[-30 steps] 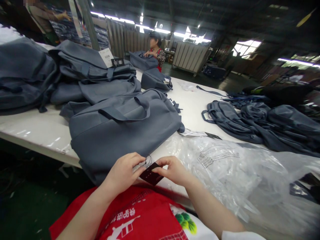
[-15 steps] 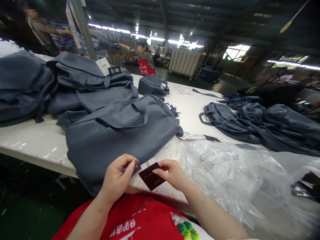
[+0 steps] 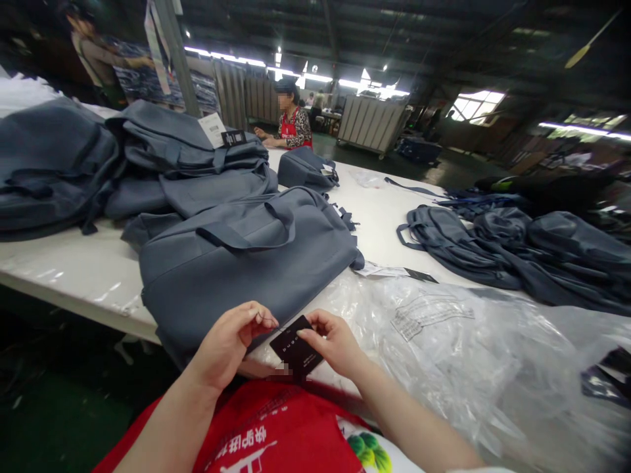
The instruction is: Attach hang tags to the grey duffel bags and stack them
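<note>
In the head view, the left hand (image 3: 229, 341) has its thumb and fingers close together, pinching a thin dark string (image 3: 266, 320). The right hand (image 3: 338, 341) pinches a black hang tag (image 3: 290, 349) by its right side, thumb on the front. The tag is between the two hands, tilted, over the near edge of the white table (image 3: 64, 272). The string seems to go across to the top of the tag, but it is too thin to follow all the way.

The step in hand looks like sorting out the tag's string: one hand works the string and the other holds the tag. From here, I think the next move calls for small, careful fingers: a firm grip on the tag and a string with no knots.

Just past the hands is a big blue-grey travel bag (image 3: 236, 276) with a loop handle (image 3: 241, 240) on top. I cannot tell if the string is tied to it. To the right of the hands lies a crinkly clear plastic bag (image 3: 458, 355). More blue-grey bags (image 3: 187, 144) are piled on the far left, and one has a white paper tag (image 3: 211, 130). Some backpacks (image 3: 444, 240) lie to the right. On the far side there is a co-worker (image 3: 296, 128) in a red apron.
</note>
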`<state>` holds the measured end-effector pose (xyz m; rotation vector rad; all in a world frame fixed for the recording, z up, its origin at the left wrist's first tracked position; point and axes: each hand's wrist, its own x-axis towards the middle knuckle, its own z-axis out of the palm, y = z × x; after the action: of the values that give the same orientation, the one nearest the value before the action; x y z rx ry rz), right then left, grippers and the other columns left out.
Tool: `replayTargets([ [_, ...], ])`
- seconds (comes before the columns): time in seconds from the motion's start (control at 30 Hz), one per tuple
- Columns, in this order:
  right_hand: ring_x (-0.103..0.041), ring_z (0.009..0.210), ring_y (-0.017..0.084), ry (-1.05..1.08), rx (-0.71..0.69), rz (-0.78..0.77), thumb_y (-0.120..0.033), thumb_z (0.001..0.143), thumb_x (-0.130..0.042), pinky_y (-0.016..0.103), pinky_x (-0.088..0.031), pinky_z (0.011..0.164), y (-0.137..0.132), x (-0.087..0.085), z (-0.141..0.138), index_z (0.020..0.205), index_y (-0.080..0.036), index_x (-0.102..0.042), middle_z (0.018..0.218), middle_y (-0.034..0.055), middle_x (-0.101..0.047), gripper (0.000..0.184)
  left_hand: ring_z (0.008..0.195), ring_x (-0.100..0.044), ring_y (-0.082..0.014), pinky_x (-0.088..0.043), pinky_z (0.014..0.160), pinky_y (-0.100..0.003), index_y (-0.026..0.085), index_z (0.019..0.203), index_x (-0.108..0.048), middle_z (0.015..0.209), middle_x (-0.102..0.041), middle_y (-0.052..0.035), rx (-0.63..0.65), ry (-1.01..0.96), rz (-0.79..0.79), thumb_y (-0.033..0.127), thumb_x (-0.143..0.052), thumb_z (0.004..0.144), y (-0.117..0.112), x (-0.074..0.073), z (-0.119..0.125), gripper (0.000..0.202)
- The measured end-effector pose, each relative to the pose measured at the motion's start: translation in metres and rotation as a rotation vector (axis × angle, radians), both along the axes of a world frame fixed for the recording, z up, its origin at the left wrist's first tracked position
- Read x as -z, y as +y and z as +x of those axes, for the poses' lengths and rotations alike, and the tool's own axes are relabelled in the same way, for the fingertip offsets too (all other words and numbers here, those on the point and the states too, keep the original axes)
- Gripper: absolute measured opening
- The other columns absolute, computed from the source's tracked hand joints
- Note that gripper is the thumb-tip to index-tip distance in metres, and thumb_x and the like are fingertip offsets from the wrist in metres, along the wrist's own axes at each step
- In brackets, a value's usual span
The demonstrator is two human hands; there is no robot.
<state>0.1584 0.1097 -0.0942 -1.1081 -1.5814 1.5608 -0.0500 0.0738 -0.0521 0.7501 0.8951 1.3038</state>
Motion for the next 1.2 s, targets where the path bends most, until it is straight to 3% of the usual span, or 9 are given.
replayTargets([
  [0.2, -0.055, 0.066, 0.011, 0.008, -0.101, 0.027, -0.036, 0.084, -0.065, 0.024, -0.042, 0.064, -0.004, 0.002, -0.002, 0.083, -0.016, -0.059, 0.074, -0.0007, -0.062, 0.021, 0.097, -0.062, -0.0207, -0.049, 0.099, -0.032, 0.013, 0.073, -0.069, 0.082, -0.065, -0.0043, 0.006, -0.304, -0.097, 0.024, -0.074, 0.075, 0.000, -0.004, 0.000, 0.012],
  [0.3, -0.053, 0.066, 0.011, 0.067, -0.125, -0.025, -0.041, 0.082, -0.068, 0.023, -0.042, 0.063, -0.003, 0.003, -0.005, 0.083, -0.016, -0.058, 0.074, -0.0010, -0.061, 0.027, 0.115, -0.058, -0.0247, -0.045, 0.104, -0.033, 0.018, 0.100, -0.072, 0.106, -0.067, -0.0066, -0.008, -0.315, -0.083, 0.029, -0.075, 0.078, -0.002, -0.003, 0.006, 0.025],
  [0.4, -0.056, 0.069, 0.012, 0.157, -0.102, -0.067, -0.047, 0.079, -0.072, 0.025, -0.043, 0.066, -0.002, 0.007, -0.009, 0.087, -0.016, -0.059, 0.077, 0.0001, -0.063, 0.035, 0.120, -0.056, -0.0252, -0.045, 0.104, -0.034, 0.030, 0.130, -0.058, 0.122, -0.060, -0.0052, -0.031, -0.139, 0.028, 0.035, -0.072, 0.083, -0.005, 0.002, 0.016, 0.049],
  [0.57, -0.059, 0.075, 0.013, 0.284, -0.130, -0.128, -0.044, 0.077, -0.076, 0.026, -0.045, 0.071, -0.008, 0.010, -0.020, 0.091, -0.016, -0.062, 0.083, 0.0009, -0.066, 0.034, 0.112, -0.061, -0.0209, -0.044, 0.102, -0.034, 0.041, 0.146, -0.034, 0.126, -0.051, -0.0021, -0.115, 0.268, 0.179, 0.039, -0.071, 0.086, -0.010, 0.016, 0.029, 0.070],
  [0.63, -0.061, 0.084, 0.015, 0.318, -0.154, -0.114, -0.040, 0.077, -0.076, 0.027, -0.046, 0.078, -0.012, 0.009, -0.025, 0.097, -0.017, -0.064, 0.093, 0.0017, -0.068, 0.033, 0.102, -0.063, -0.0192, -0.046, 0.097, -0.034, 0.039, 0.151, -0.021, 0.117, -0.058, -0.0030, -0.065, 0.271, 0.165, 0.040, -0.065, 0.089, -0.012, 0.020, 0.030, 0.075],
  [0.73, -0.061, 0.084, 0.015, 0.288, -0.235, -0.099, -0.040, 0.077, -0.076, 0.027, -0.046, 0.079, -0.012, 0.007, -0.030, 0.094, -0.017, -0.065, 0.092, 0.0007, -0.068, 0.030, 0.080, -0.062, -0.0157, -0.047, 0.088, -0.031, 0.032, 0.154, -0.011, 0.079, -0.061, 0.0022, -0.045, 0.263, 0.176, 0.042, -0.057, 0.094, -0.013, 0.026, 0.024, 0.076],
  [0.87, -0.059, 0.071, 0.012, 0.165, -0.240, -0.038, -0.049, 0.078, -0.073, 0.025, -0.046, 0.069, 0.012, 0.001, -0.039, 0.085, -0.014, -0.063, 0.079, 0.0013, -0.065, 0.037, 0.072, -0.060, -0.0150, -0.046, 0.083, -0.031, 0.029, 0.154, -0.013, 0.068, -0.053, 0.0049, -0.113, 0.389, 0.204, 0.047, -0.051, 0.096, -0.016, 0.030, 0.004, 0.072],
  [1.03, -0.064, 0.065, 0.010, 0.337, -0.119, -0.175, -0.050, 0.069, -0.080, 0.020, -0.046, 0.059, 0.066, -0.015, -0.080, 0.120, -0.018, -0.051, 0.091, 0.0038, -0.070, 0.067, 0.081, -0.065, -0.0186, -0.045, 0.087, -0.034, 0.031, 0.154, -0.012, 0.067, -0.051, 0.0058, -0.203, 0.460, 0.201, 0.049, -0.052, 0.095, -0.027, 0.021, -0.021, 0.074],
  [1.2, -0.063, 0.063, 0.007, 0.607, -0.147, -0.277, -0.039, 0.068, -0.082, 0.018, -0.047, 0.060, 0.113, -0.052, -0.138, 0.135, -0.027, -0.039, 0.095, 0.0002, -0.070, 0.080, 0.085, -0.066, -0.0201, -0.044, 0.087, -0.035, 0.032, 0.153, -0.011, 0.067, -0.053, 0.0057, -0.267, 0.466, 0.197, 0.049, -0.053, 0.095, -0.040, 0.016, -0.039, 0.074],
])
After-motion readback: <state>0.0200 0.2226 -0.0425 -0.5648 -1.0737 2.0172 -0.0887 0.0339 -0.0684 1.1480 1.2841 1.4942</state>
